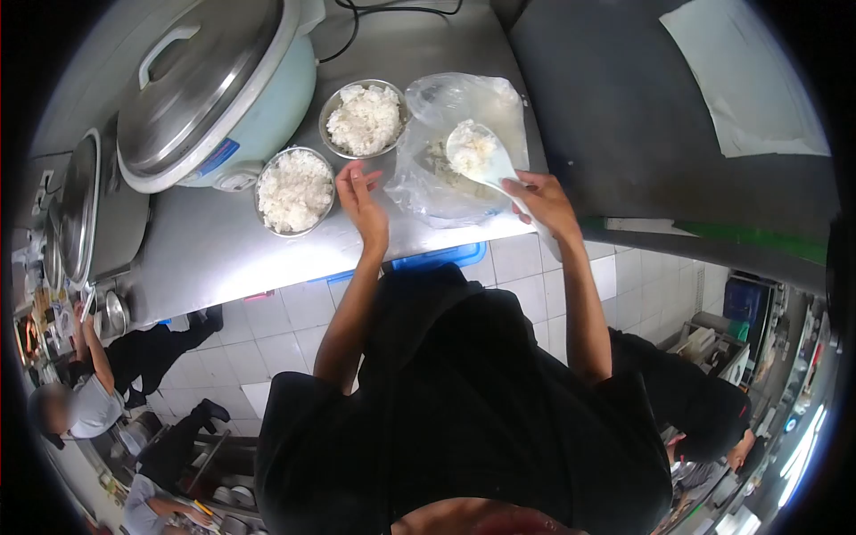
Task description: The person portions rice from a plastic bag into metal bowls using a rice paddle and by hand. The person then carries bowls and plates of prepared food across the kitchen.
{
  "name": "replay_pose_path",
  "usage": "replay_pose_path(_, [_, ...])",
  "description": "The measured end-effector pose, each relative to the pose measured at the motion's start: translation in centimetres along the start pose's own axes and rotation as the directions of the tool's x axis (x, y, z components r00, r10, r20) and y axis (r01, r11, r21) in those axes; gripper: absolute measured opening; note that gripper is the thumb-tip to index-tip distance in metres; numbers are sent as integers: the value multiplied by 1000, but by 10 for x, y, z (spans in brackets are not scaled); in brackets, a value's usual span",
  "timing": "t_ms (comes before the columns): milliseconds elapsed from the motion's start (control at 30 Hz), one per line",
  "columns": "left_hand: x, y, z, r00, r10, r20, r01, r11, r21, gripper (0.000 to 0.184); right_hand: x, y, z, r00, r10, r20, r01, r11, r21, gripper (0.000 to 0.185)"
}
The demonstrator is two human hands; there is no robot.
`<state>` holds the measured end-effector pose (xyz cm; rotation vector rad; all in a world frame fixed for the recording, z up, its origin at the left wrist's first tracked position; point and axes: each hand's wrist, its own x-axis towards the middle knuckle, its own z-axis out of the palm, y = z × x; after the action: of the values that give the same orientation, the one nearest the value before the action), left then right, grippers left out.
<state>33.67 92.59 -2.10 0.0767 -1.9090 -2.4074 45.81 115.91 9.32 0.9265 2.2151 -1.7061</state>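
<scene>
- Right hand (544, 201): fingers curled around the handle of a smooth, whitish plastic scoop (501, 169) with a broad oval head; grip closed.
- Scoop head: carries a clumped, grainy portion of white cooked rice (471, 150); located above the clear bag. Contact between scoop and bag: cannot tell.
- Clear plastic bag (419, 192): thin, wrinkled, glossy film, spread on the counter; pale grainy matter shows through beneath the scoop. Exact contents cannot be told.
- Left hand (361, 209): palm partly upturned, fingers loosely bent and apart, grasping nothing visible; positioned between the nearer bowl and the bag, fingertips close to both bowls. Contact with either rim: cannot tell.
- Nearer round metal bowl (292, 234): thin-rimmed, filled with a lumpy mound of white rice; stands beside the cooker.
- Farther round metal bowl (326, 132): similar form, also heaped with white rice, rough surface; located between cooker and bag.
- Large rounded cooker (285, 98): pale blue-green body, whitish rim; brushed-metal lid (214, 76) in place, fitted with a light arched handle (169, 52). Interior hidden.
- Counter (223, 236): flat, reflective grey metal; bears cooker, bowls and bag.
</scene>
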Motion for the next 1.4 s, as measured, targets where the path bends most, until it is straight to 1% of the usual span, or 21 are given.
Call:
replay_pose_path(167, [14,7,-31,993,-98,-65,96,994,-42,27,8,-53,0,981,-189,45,194,968,-159,37])
replay_pose_path(233, [17,6,-34,970,-244,7,244,968,-55,36,27,-76,11,962,-248,115,269,937,-224,35])
replay_pose_path(267, [20,6,-33,972,-236,-1,236,970,-59,36,35,-87,24,945,-314,86,325,896,-302,34])
replay_pose_path(300, [23,8,-30,959,-281,38,283,957,-60,42,45,-97,36,923,-382,58,374,846,-380,33])
replay_pose_path(367, [30,8,-23,945,-318,77,323,944,-67,50,92,-81,68,752,-657,41,497,527,-690,39])
replay_pose_path(433, [36,3,-17,905,-415,95,420,907,-35,63,99,-86,117,857,-515,9,296,478,-827,50])
replay_pose_path(533, [46,-2,-11,881,-447,156,458,888,-42,63,101,-55,144,749,-653,111,409,324,-853,57])
replay_pose_path(600, [52,-6,-7,874,-446,194,462,886,-42,63,83,-53,133,754,-652,77,392,352,-850,57])
replay_pose_path(667, [55,-13,-5,873,-444,200,472,873,-120,75,52,-56,116,768,-639,29,361,395,-844,57])
replay_pose_path(733, [54,-8,3,854,-485,187,513,845,-149,76,18,-56,91,767,-598,-232,335,682,-651,56])
replay_pose_path(767, [54,-7,9,840,-519,161,542,820,-187,77,12,-45,77,705,-649,-287,335,661,-672,49])
replay_pose_path(833, [58,-21,14,838,-526,143,545,801,-247,78,12,-22,61,820,-403,-406,251,891,-377,43])
replay_pose_path(867, [60,-30,15,839,-535,102,537,783,-315,79,14,-14,60,813,-380,-442,223,904,-365,43])
replay_pose_path(933, [68,-35,16,840,-529,119,535,777,-331,80,20,-9,63,929,-148,-339,140,989,-50,40])
replay_pose_path(1067, [92,-28,14,836,-489,248,544,796,-264,78,60,30,75,940,-134,-315,98,987,-126,39])
replay_pose_path(1133, [92,-10,18,851,-456,261,513,828,-226,75,42,21,82,772,-359,-525,113,890,-441,35])
replay_pose_path(1167, [92,2,22,869,-426,253,479,852,-212,73,30,16,79,757,-353,-550,112,899,-423,35])
replay_pose_path(1233, [88,34,29,883,-397,250,447,874,-191,74,-10,-4,72,735,-386,-557,308,922,-233,32])
replay_pose_path(1267, [84,52,29,894,-349,279,398,907,-140,75,-32,-12,67,817,-276,-507,269,959,-88,26])
replay_pose_path(1300, [78,70,28,904,-301,304,343,934,-95,76,-45,-6,68,813,-276,-513,274,958,-80,26])
replay_pose_path(1400, [47,111,18,858,-233,459,261,965,2,72,-78,19,68,798,-379,-469,516,832,205,18])
